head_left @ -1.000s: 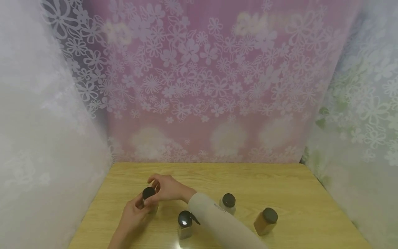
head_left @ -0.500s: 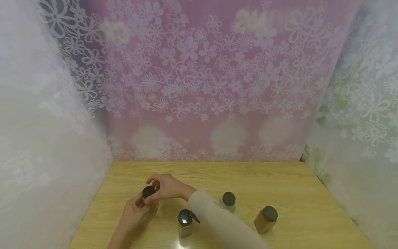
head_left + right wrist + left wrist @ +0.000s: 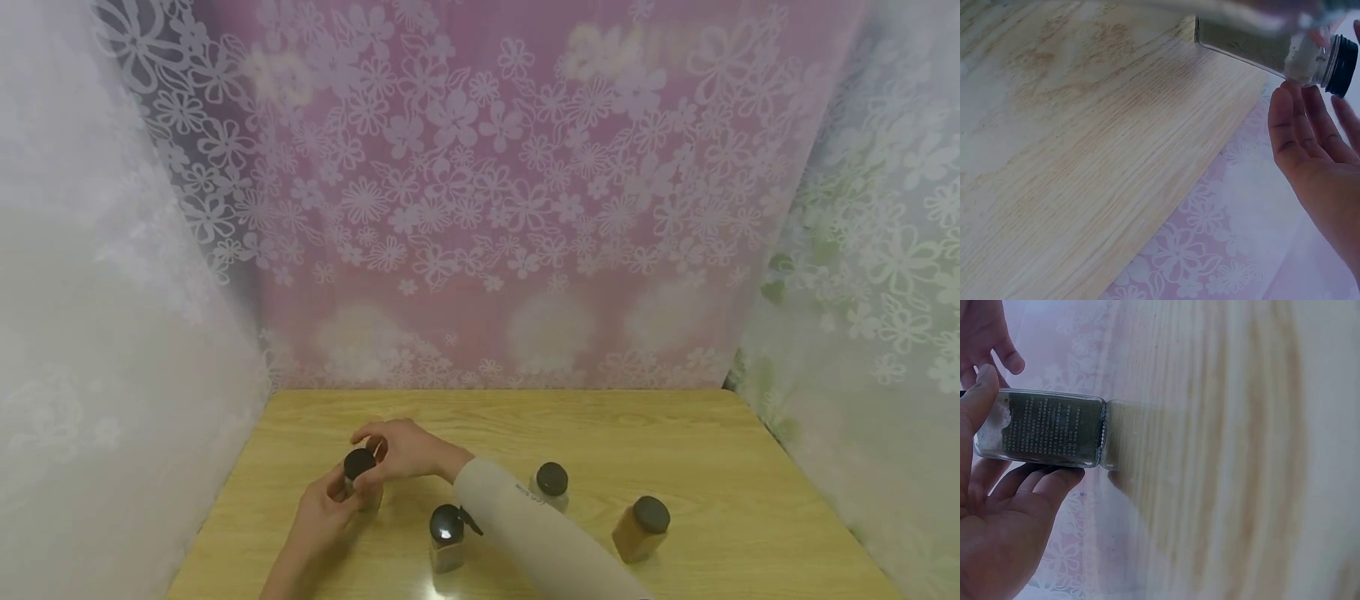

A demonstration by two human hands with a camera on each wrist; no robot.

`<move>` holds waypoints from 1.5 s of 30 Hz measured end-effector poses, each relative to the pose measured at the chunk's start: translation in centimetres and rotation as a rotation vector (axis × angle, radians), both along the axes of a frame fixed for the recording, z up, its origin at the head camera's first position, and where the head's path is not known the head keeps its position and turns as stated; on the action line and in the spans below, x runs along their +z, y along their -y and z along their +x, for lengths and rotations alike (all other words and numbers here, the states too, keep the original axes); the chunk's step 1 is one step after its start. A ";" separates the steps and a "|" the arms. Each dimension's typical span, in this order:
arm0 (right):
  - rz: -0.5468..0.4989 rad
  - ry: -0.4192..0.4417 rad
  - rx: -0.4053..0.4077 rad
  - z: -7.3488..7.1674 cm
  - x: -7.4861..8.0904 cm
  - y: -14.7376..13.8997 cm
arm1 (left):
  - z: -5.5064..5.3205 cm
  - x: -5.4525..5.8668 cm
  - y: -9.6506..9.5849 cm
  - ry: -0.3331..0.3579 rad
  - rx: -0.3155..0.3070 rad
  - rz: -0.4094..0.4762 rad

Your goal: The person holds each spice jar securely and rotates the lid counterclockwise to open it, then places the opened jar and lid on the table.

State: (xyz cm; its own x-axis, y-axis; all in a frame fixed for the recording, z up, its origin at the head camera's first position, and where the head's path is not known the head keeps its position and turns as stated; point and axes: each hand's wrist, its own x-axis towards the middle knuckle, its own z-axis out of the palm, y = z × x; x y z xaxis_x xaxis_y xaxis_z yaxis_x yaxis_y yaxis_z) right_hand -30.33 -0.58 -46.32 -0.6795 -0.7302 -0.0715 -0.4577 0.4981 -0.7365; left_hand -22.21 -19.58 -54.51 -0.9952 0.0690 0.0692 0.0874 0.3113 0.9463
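Standing left on the worktop (image 3: 712,450), the jar (image 3: 1054,428) is partly hidden, its cap (image 3: 359,463) cropped in the left wrist view. Left grip (image 3: 322,508) clasps its body; right grip (image 3: 399,452) curls round the cap.

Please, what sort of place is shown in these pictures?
Probably a screened-off tabletop workspace: flower-patterned sheets on three sides of a wood-grain table, with black-capped jars on it.
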 end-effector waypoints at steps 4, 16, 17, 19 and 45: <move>0.014 -0.001 -0.043 0.1 0.1 0.0 | 0.1 -0.1 0.0 0.022 0.007 0.015; 0.005 0.019 -0.031 0.1 0.4 0.0 | 0.1 0.1 -0.1 0.003 -0.006 0.050; 0.006 0.029 -0.043 0.1 0.4 0.1 | 0.1 0.1 0.0 0.006 -0.005 0.050; -0.002 0.043 -0.063 0.2 0.4 0.1 | 0.2 0.1 -0.1 0.009 0.000 0.055; -0.006 0.005 -0.026 0.2 0.5 0.0 | 0.1 0.1 -0.2 -0.023 0.003 0.002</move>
